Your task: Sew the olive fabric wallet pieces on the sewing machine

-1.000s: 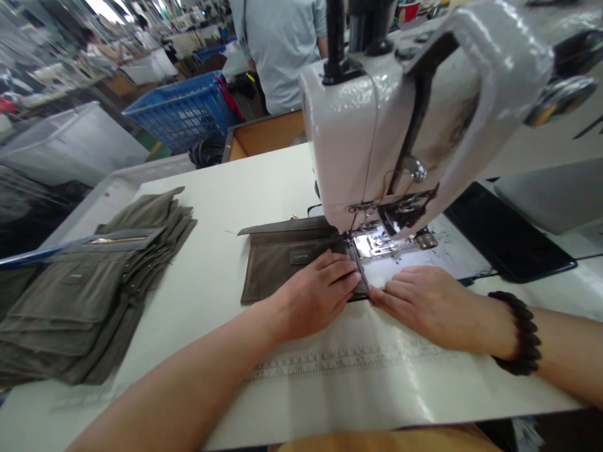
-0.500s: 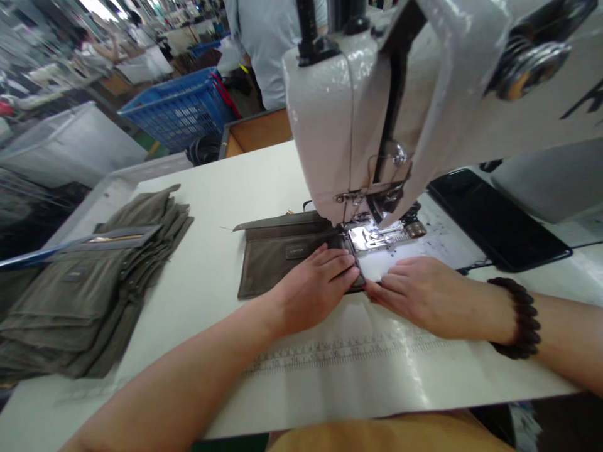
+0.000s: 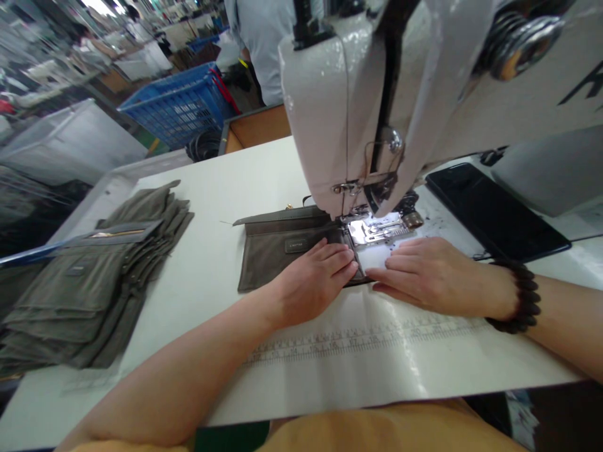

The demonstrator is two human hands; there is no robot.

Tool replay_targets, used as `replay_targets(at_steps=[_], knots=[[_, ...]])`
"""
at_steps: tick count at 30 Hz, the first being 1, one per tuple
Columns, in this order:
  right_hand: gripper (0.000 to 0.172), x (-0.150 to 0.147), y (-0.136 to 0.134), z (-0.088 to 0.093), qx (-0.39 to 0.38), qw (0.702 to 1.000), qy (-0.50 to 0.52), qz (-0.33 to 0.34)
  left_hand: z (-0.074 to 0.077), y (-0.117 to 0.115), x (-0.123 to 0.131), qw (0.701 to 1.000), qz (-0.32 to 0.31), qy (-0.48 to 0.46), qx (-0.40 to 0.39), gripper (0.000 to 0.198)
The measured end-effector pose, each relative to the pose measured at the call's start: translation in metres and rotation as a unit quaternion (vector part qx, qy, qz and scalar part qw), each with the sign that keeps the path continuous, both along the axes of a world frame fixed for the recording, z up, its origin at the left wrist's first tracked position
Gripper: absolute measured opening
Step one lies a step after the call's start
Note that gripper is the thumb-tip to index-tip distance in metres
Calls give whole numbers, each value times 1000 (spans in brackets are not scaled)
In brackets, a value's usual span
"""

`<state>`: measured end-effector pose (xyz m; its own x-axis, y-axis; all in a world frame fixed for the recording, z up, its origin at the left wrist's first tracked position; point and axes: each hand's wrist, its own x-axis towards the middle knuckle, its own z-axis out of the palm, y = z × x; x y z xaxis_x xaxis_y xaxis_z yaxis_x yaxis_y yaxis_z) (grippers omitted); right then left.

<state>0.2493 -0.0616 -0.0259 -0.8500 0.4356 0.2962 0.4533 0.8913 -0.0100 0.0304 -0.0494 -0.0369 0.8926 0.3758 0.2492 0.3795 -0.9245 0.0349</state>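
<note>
A dark olive fabric wallet piece (image 3: 264,257) with a small label lies flat on the sewing table, its right edge under the needle area of a sewing machine (image 3: 320,119). My left hand (image 3: 313,279) rests flat on its lower right part, fingers together and stretched out, covering some of the fabric. My right hand (image 3: 428,276) lies on the table just right of the piece, fingers extended, with the fingertips at or close to its lower right corner. The lit metal needle plate (image 3: 377,231) shows just beyond the right fingers.
A stack of similar olive fabric pieces (image 3: 89,289) lies at the left. Right of the needle plate is a black phone (image 3: 499,210). A printed ruler scale (image 3: 330,345) runs along the front of the table. Beyond stand a blue basket (image 3: 179,107) and a person (image 3: 266,50).
My right hand has shifted slightly up and its fingertips sit a little farther from the fabric's corner. The left hand stays on the piece. The whole view has shifted slightly.
</note>
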Motion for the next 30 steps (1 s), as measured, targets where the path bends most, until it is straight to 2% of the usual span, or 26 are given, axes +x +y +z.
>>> replay_targets(at_steps=[11, 25, 30], knots=[[27, -2, -8, -9, -4, 994, -103, 27, -1, -1, -2, 1000, 12, -11, -12, 25], [30, -5, -9, -10, 14, 992, -125, 11, -5, 9, -6, 999, -3, 18, -45, 29], [33, -8, -5, -11, 28, 989, -142, -5, -2, 16, -5, 998, 9, 5, -59, 24]])
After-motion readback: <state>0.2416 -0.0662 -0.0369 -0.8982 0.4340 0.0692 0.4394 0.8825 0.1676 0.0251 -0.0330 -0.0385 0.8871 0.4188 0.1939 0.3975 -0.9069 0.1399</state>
